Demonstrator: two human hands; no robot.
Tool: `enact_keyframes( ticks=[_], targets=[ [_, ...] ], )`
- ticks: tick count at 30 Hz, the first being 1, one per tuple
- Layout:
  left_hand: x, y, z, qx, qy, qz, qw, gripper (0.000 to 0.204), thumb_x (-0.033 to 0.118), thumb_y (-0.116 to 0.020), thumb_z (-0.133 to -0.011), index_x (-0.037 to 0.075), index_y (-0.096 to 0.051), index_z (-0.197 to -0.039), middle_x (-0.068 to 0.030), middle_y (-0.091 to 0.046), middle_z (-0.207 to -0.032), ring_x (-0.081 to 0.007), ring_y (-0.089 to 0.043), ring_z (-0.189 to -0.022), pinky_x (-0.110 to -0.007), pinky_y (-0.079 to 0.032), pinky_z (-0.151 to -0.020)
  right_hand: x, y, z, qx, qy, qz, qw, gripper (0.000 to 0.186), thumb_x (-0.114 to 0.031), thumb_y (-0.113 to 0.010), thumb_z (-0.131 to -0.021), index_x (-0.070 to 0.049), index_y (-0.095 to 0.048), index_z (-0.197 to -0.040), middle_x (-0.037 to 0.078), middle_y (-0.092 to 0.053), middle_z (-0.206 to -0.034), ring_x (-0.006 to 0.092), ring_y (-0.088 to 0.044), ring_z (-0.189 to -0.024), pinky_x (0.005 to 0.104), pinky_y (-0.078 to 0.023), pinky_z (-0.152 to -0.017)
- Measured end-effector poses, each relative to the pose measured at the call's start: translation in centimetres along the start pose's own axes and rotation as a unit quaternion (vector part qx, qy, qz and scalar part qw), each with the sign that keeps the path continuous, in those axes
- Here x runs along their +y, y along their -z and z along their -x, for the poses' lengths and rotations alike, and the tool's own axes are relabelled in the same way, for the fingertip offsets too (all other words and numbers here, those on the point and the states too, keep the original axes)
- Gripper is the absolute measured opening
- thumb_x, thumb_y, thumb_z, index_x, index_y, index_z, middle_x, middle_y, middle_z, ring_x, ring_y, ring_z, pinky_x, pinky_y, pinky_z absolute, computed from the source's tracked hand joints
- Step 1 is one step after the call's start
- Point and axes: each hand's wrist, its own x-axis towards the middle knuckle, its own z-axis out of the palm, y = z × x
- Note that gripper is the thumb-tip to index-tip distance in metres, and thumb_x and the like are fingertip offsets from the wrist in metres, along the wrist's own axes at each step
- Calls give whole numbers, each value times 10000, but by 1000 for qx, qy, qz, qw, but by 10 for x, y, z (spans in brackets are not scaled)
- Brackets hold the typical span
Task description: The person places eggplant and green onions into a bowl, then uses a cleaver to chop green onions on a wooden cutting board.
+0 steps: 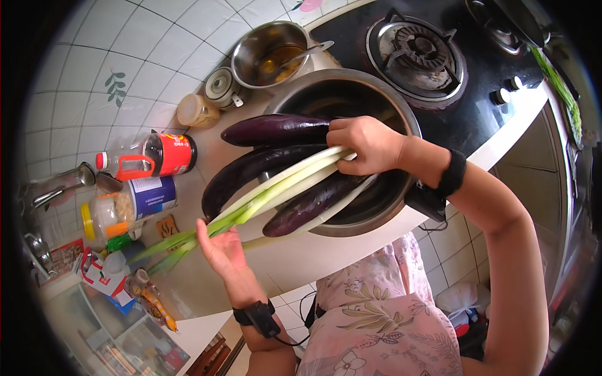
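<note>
Several long green onions (291, 177) stretch across a metal basin. My right hand (370, 145) is closed around their white ends, over the basin. At the leafy end, my left hand (224, 252) has its thumb straight across the front of the green leaves. Its palm faces up, and its other fingers are partly hidden behind the stalks. Beneath the green onions, dark purple eggplants lie over the basin's left side: one at the back (273, 130), a curved one (241, 175) in the middle, and one nearer me (307, 207).
The wide metal basin (411, 119) stands on the counter (194, 276) beside a gas stove (467, 135). Behind it are a steel pot (241, 62) with a spoon, a lidded jar (221, 86) and a small container (195, 111). A red-labelled bottle (172, 154) and yellow-lidded jar (103, 216) stand left.
</note>
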Motion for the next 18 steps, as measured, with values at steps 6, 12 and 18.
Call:
enact_keyframes(
  ticks=[6, 12, 18],
  targets=[
    [16, -42, 40, -121, -174, -2, 977, 530, 394, -478, -946, 9, -449, -1309, -189, -486, -1329, -300, -442, -1251, -446, -313, -1079, 1, 6, 9, 32, -4, -53, 998, 192, -146, -686, -685, -34, -566, -784, 124, -575, -761, 327, -586, -708, 390, -477, -639],
    [28, -75, 50, -182, -214, 52, 958, 677, 496, -346, -951, 21, -283, -1430, -215, -377, -1419, -360, -367, -1325, -503, -194, -1149, 10, 4, 9, 25, 13, -23, 999, 421, -405, -735, -761, -26, -568, -836, 131, -562, -756, 346, -572, -719, 407, -470, -663],
    [7, -71, 18, -82, -103, 91, 987, 467, 309, -508, -949, -35, -496, -1263, -217, -503, -1308, -343, -439, -1254, -509, -308, -1104, 19, 8, 16, -33, -134, 123, 983, 390, -323, -722, -776, -19, -549, -948, 142, -521, -940, 340, -519, -961, 428, -434, -855]
  ],
)
